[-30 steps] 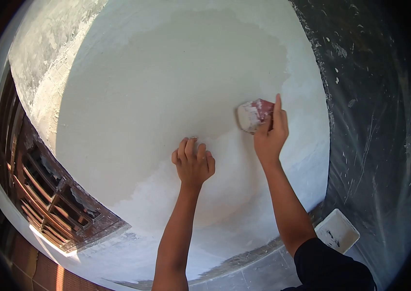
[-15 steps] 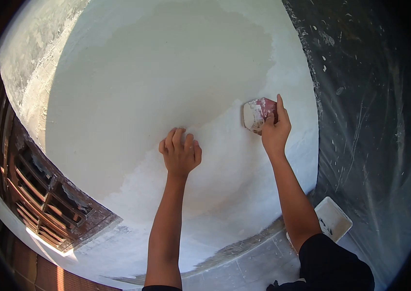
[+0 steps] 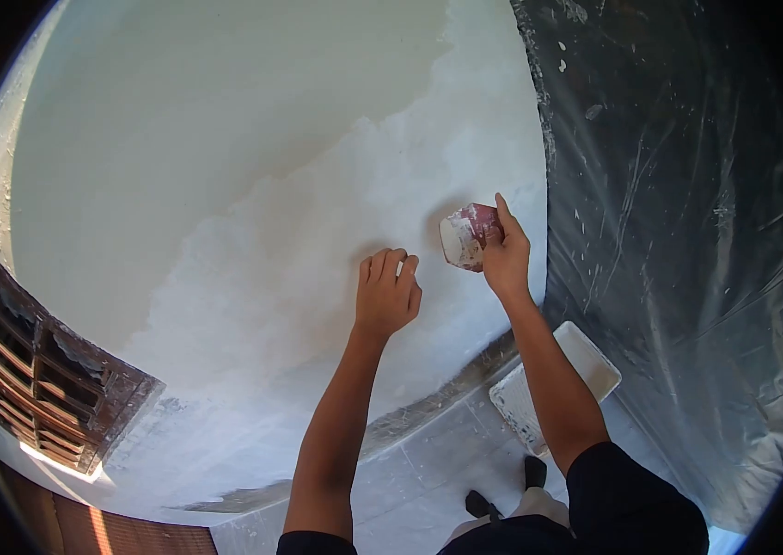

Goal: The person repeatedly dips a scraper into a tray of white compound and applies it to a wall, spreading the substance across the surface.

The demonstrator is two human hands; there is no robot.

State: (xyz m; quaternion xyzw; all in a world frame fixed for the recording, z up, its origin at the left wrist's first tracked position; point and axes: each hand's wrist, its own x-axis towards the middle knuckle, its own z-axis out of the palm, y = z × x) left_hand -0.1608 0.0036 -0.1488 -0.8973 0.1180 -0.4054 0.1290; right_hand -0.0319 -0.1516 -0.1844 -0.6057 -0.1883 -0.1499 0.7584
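My right hand (image 3: 509,264) grips a small dark red container (image 3: 471,237) smeared with white paste, its pale face turned to the left. The index finger points up along its side, and the thumb presses on the front. To the left, my left hand (image 3: 389,294) is closed with its fingers curled toward the wall. A small pale bit shows between those fingers, too little to name. Both hands are in front of the wall (image 3: 253,231), which is greyish green above and patchy white lower down.
A white paint tray (image 3: 515,407) rests on the tiled floor (image 3: 419,481) near my feet. Dark plastic sheeting (image 3: 660,203) hangs along the right side. A brown wooden lattice frame (image 3: 59,379) is at the lower left.
My view has tilted down and to the right, bringing my feet and more of the tray into sight. My left hand has moved closer to the right hand and the container.
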